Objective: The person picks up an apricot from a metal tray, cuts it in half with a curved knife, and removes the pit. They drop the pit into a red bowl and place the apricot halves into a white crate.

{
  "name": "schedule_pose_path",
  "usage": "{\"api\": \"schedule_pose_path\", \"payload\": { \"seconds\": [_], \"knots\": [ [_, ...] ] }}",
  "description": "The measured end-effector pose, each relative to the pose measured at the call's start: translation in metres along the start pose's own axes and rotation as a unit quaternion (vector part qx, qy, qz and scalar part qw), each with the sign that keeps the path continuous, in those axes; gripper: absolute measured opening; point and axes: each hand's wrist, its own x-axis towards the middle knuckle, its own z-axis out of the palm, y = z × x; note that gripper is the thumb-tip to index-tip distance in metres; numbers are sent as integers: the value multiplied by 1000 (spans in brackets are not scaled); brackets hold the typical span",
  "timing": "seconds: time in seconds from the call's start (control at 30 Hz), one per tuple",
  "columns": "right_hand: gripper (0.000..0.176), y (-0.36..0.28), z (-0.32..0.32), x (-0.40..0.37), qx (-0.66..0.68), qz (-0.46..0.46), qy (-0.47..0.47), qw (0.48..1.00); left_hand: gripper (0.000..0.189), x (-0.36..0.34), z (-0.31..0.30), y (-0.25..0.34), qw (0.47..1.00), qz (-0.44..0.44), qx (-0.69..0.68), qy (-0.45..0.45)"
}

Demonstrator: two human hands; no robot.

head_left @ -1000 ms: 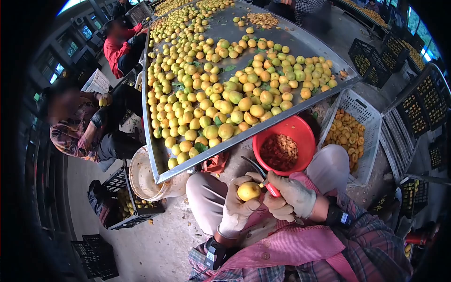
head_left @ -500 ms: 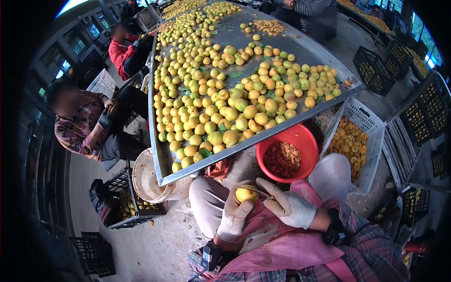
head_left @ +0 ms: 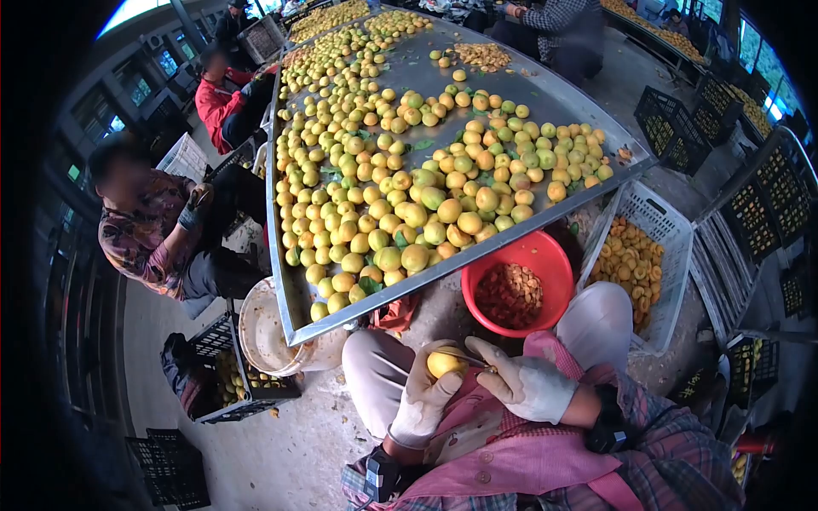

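Counter (head_left: 554,98), metal, raised rim: fills the upper middle of the frame before you, heaped with apricots (head_left: 379,209).

White plastic crate (head_left: 667,207): right of centre, bearing opened apricot halves (head_left: 626,260).

White bucket (head_left: 260,319): left of centre, by the counter's near corner.

Red basin (head_left: 558,272): centre right, beneath the counter's near edge; reddish-brown pieces inside, seemingly stones (head_left: 511,294).

Your left hand (head_left: 417,393), gloved: lower centre, fingers curled round one apricot.

Your right hand (head_left: 532,387), gloved: just right of it, fingers drawn narrow beside the fruit; you cannot tell from this view what they grip.

Held apricot (head_left: 445,364), yellow: lower centre, in your left fingers, above your lap. Judged handling: cradle it firmly without squeezing, turn it with the left fingers, let the right make small, controlled strokes, and keep the left fingertips clear of any edge.
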Motion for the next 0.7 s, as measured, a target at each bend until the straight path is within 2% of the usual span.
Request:
{"api": "schedule_pose_path", "payload": {
  "seconds": [0.07,0.17,0.23,0.33,0.47,0.53,0.57,0.63,0.7],
  "knots": [
    [54,-1,0,0,-9,19,-25,999,63,0,2,3,1000,9,14,-17],
    [56,3,5,1,17,-3,4,1000,58,2,4,7,1000,2,16,-25],
    [57,5,7,2,36,-27,41,998,59,4,6,7,999,14,-36,-39],
    [58,4,7,3,71,-13,42,996,61,3,9,0,993,11,-109,-34],
    [59,5,11,2,62,-34,66,995,63,0,11,0,988,-8,-147,-36],
    [59,6,10,2,54,-45,70,995,59,-2,11,6,998,-1,-57,-8],
    [59,7,8,2,54,-44,69,995,59,-2,11,8,998,-2,-58,-8],
    [58,8,6,3,20,-55,45,997,59,-1,13,14,998,34,46,-24],
    [58,10,7,3,18,-53,47,997,60,1,14,19,998,23,47,-28]
  ]
}}
